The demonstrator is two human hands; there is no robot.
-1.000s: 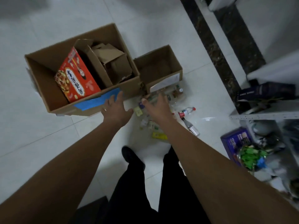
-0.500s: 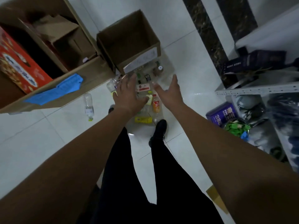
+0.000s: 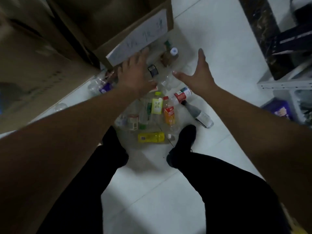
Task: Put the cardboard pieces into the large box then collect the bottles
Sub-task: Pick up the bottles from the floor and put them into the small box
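Both hands have dropped closer to the bottles (image 3: pixel 157 114) mid-frame; left hand (image 3: pixel 135 75) and right hand (image 3: pixel 197 76) spread wide, empty, apparently to scoop them together.

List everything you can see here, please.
large box: one, brown, left
small box: one, brown with a white label, top centre
bottles: a pile, count unclear, mostly clear with yellow, orange, red or purple labels, on the floor before the small box
dark bottle: one, lying at the pile's right edge
purple box: one, right, by the shelf
shelf: one, white, right
floor: white tiles
legs: two, black trousers, bottom
left hand: open, over the pile
right hand: open, over the pile
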